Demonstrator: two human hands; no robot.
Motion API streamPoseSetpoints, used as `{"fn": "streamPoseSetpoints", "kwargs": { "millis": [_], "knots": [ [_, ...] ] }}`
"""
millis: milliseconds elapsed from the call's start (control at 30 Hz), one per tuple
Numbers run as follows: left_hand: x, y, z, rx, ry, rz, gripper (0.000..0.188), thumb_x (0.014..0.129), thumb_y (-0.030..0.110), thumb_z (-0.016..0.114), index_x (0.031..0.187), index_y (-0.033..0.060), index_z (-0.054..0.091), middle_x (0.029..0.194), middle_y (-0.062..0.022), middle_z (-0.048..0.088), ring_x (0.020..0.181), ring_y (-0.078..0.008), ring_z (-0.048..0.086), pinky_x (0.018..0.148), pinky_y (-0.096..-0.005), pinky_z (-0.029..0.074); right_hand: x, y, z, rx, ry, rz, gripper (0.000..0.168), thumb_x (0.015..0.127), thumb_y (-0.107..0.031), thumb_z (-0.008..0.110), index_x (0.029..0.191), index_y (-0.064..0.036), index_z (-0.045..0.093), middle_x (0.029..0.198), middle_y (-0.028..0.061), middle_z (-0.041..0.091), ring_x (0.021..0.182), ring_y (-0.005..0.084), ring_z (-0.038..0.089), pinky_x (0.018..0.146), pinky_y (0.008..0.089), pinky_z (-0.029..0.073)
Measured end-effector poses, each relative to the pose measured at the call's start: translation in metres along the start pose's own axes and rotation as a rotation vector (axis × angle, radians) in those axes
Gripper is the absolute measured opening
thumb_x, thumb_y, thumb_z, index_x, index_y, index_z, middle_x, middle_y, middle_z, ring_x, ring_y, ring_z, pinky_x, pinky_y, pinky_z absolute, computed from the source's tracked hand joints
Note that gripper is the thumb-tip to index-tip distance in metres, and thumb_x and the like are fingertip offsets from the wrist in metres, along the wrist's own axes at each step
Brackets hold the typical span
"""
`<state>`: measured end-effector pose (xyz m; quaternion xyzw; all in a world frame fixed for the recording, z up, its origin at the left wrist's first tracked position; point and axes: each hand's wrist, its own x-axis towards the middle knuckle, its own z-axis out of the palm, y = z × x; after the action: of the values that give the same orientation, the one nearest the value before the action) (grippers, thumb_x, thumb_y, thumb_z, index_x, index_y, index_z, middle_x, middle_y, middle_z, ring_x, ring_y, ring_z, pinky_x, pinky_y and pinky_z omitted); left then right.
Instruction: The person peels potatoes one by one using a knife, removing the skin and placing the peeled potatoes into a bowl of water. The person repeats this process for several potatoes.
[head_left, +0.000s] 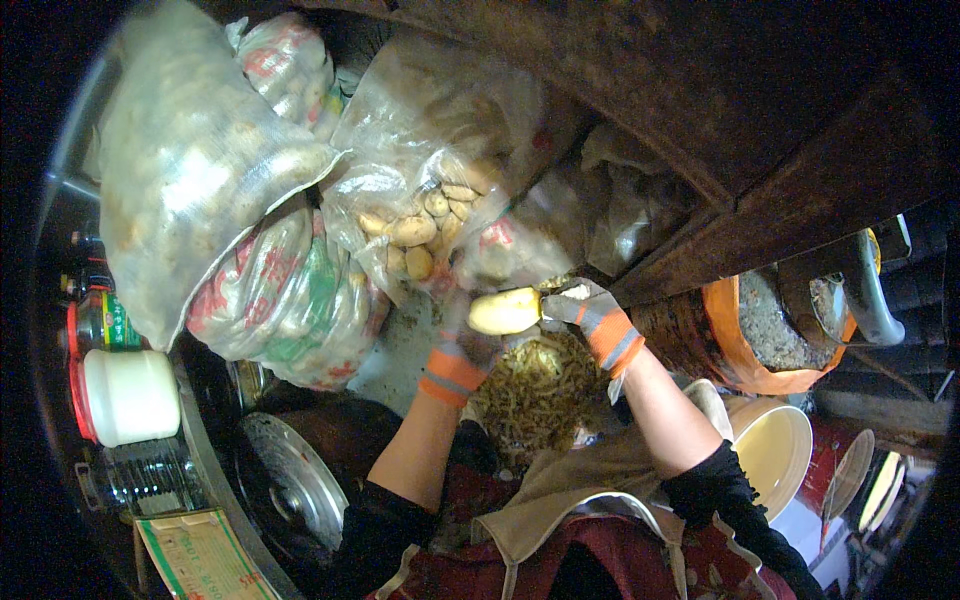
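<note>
A mostly peeled, pale yellow potato (504, 312) lies between my hands at the middle of the view. My left hand (466, 352), in an orange and grey work glove, is closed around its lower left side, somewhat blurred. In a matching glove, my right hand (592, 315) grips a small tool at the potato's right end; the tool is largely hidden, so its kind cannot be told. Below both hands is a heap of potato peelings (540, 390). Unpeeled potatoes (416, 229) show through the mouth of a clear plastic bag (405, 112) just beyond.
Full plastic sacks (202, 157) stand at the upper left. A round metal lid (296, 480), a white tub (131, 397) and a cardboard box (202, 555) are at the left. At the right are an orange-lined bin (787, 337) and a bucket (772, 457), beneath a dark beam (675, 255).
</note>
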<state>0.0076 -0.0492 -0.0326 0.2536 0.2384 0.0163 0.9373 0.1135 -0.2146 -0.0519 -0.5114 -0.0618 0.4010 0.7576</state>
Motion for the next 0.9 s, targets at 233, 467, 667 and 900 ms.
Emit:
{"fn": "streamPoseSetpoints", "kwargs": {
  "millis": [233, 467, 667, 900],
  "knots": [
    [0.038, -0.008, -0.015, 1.082, -0.257, 0.170, 0.034, 0.078, 0.032, 0.060, 0.103, 0.0095, 0.058, 0.095, -0.0069, 0.062, 0.077, -0.0203, 0.060, 0.069, -0.0344, 0.050, -0.017, -0.008, 0.034, -0.677, -0.016, 0.054, 0.036, 0.069, -0.029, 0.074, 0.092, -0.005, 0.061, 0.083, 0.0059, 0.064, 0.078, 0.0135, 0.057, 0.071, 0.0285, 0.046],
    [-0.009, 0.000, -0.006, 0.007, -0.224, -0.215, 0.044, 0.084, 0.028, 0.055, 0.120, 0.0025, 0.049, 0.121, -0.0147, 0.052, 0.103, -0.0235, 0.056, 0.081, -0.0387, 0.051, -0.001, -0.014, -0.006, 0.027, 0.012, 0.041, 0.017, 0.073, -0.008, 0.070, 0.086, -0.002, 0.061, 0.076, 0.0034, 0.063, 0.067, 0.0105, 0.058, 0.062, 0.0234, 0.047],
    [-0.001, -0.001, -0.016, -0.044, -0.090, -0.232, 0.044, 0.085, 0.026, 0.052, 0.121, 0.0019, 0.047, 0.113, -0.0140, 0.058, 0.093, -0.0232, 0.061, 0.072, -0.0342, 0.054, -0.009, 0.005, 0.010, -0.506, -0.003, -0.100, 0.031, 0.069, -0.019, 0.073, 0.091, -0.002, 0.061, 0.083, 0.0044, 0.063, 0.076, 0.0124, 0.058, 0.069, 0.0256, 0.047],
    [-0.005, -0.001, -0.003, 0.150, -0.014, -0.177, 0.038, 0.086, 0.020, 0.052, 0.120, 0.0032, 0.050, 0.116, -0.0107, 0.056, 0.098, -0.0214, 0.059, 0.080, -0.0315, 0.049, -0.007, -0.014, 0.000, -0.040, 0.091, -0.062, 0.016, 0.073, -0.008, 0.070, 0.085, -0.004, 0.059, 0.074, 0.0012, 0.062, 0.066, 0.0080, 0.055, 0.059, 0.0225, 0.045]
  ]
}}
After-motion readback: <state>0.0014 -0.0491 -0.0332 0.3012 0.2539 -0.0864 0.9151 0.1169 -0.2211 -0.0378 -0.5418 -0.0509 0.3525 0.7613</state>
